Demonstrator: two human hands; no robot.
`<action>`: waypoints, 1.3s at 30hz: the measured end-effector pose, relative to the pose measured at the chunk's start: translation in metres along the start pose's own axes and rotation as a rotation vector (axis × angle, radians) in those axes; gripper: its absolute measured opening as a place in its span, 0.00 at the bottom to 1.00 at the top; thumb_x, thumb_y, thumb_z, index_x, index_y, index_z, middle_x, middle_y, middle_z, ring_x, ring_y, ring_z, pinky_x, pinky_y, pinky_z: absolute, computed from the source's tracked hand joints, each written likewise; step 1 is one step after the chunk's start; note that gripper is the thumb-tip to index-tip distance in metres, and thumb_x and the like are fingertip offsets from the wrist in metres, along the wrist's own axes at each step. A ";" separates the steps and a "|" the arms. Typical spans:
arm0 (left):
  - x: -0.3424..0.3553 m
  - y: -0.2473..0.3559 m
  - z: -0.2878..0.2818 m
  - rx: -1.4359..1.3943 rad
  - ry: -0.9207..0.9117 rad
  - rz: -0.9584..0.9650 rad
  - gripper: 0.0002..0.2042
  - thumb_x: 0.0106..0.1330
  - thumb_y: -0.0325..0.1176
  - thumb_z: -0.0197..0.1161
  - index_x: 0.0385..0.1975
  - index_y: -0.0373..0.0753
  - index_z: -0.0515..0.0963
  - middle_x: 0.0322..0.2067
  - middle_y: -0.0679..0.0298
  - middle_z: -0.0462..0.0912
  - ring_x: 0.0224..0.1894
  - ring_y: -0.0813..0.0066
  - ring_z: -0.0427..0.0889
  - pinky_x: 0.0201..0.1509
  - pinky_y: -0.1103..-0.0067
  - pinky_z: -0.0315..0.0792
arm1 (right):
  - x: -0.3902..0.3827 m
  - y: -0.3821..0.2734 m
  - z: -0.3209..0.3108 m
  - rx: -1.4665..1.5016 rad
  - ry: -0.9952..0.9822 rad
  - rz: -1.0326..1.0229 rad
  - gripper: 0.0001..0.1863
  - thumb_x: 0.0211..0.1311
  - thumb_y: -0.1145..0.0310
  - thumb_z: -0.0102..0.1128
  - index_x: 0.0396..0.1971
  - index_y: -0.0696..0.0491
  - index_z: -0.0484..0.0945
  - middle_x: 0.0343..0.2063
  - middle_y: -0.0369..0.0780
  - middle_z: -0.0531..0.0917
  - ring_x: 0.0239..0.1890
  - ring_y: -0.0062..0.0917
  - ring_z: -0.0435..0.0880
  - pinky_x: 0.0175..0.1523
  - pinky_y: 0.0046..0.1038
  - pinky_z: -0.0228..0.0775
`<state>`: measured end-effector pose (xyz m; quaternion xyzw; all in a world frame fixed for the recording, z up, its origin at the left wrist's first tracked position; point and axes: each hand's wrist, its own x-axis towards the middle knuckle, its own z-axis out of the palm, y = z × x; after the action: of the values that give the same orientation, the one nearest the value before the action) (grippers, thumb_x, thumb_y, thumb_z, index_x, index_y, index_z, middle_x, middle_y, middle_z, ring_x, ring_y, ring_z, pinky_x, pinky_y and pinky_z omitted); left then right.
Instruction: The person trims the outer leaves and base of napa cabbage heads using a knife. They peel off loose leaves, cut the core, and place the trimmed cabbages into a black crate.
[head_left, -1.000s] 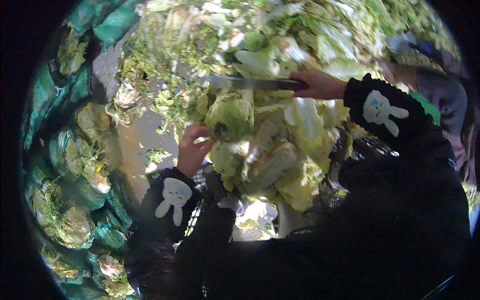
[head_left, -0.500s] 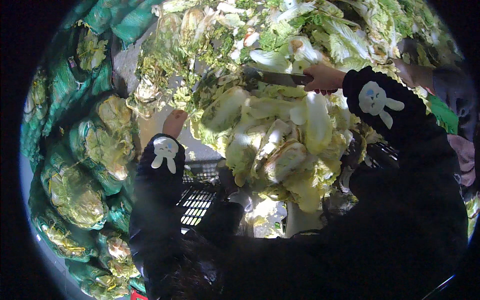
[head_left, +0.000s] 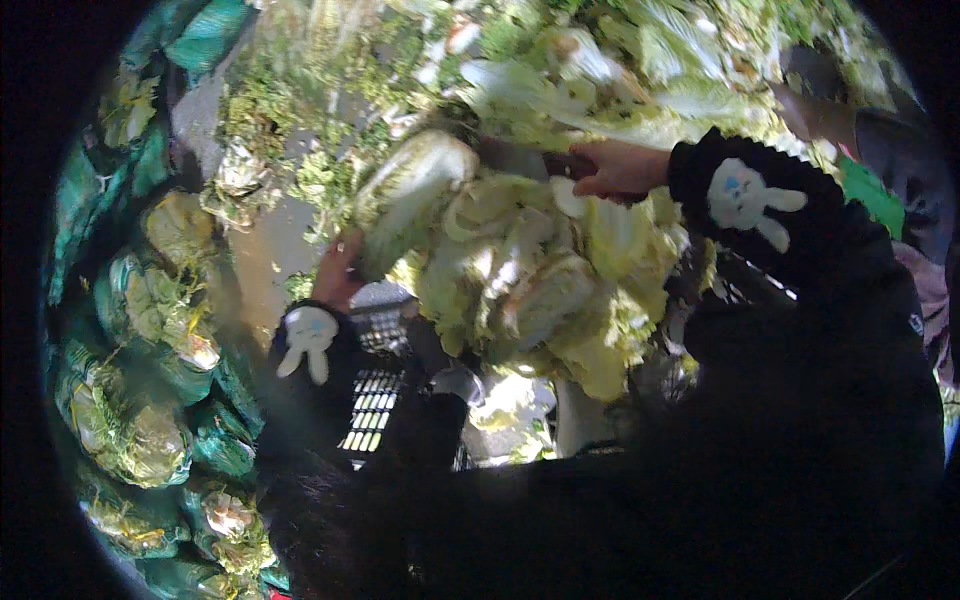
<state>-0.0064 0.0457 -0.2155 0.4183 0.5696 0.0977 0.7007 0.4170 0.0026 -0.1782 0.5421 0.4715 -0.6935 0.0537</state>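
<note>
A pale green and white napa cabbage lies slantwise at the left of a heap of cabbages and loose leaves. At its near left end is my left hand, somewhat blurred, its fingers closed against the leafy part and partly hidden. My right hand is wrapped round the dark handle of a knife. The broad blade points left, just beyond the heap, and its tip is close to the cabbage's pale butt end. More trimmed yellowish cabbages lie below the knife, nearer to me.
Green mesh bags filled with cabbages are stacked along the left. A black plastic crate stands near my left forearm. Discarded leaves cover the far side. Another person's arm reaches in at the far right.
My left hand has come right and nearer, onto the cabbage's leafy end. The right hand still grips the knife. The whole view has shifted slightly.
</note>
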 end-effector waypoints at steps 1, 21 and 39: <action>-0.014 0.020 0.006 -0.356 0.080 -0.167 0.29 0.57 0.32 0.58 0.57 0.39 0.51 0.46 0.55 0.68 0.46 0.62 0.72 0.41 0.70 0.74 | -0.017 0.005 -0.006 -0.021 0.023 -0.128 0.15 0.53 0.64 0.53 0.34 0.55 0.61 0.14 0.33 0.68 0.12 0.16 0.69 0.13 0.21 0.61; -0.008 -0.020 0.209 -0.005 0.329 -0.185 0.31 0.45 0.26 0.66 0.47 0.38 0.55 0.45 0.54 0.65 0.46 0.67 0.67 0.48 0.77 0.63 | -0.062 0.111 0.035 -0.093 0.677 -0.202 0.18 0.46 0.67 0.55 0.38 0.55 0.65 0.24 0.50 0.76 0.30 0.45 0.76 0.33 0.40 0.66; -0.005 -0.018 0.214 -0.029 0.362 -0.233 0.28 0.46 0.20 0.63 0.45 0.39 0.55 0.43 0.53 0.67 0.43 0.66 0.69 0.47 0.76 0.65 | -0.029 0.128 0.035 -0.080 0.542 -0.060 0.15 0.43 0.68 0.55 0.34 0.55 0.69 0.21 0.48 0.76 0.27 0.44 0.76 0.33 0.41 0.67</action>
<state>0.1741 -0.0701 -0.2237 0.3152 0.7290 0.0979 0.5997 0.4794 -0.1050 -0.2322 0.6912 0.5115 -0.5052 -0.0734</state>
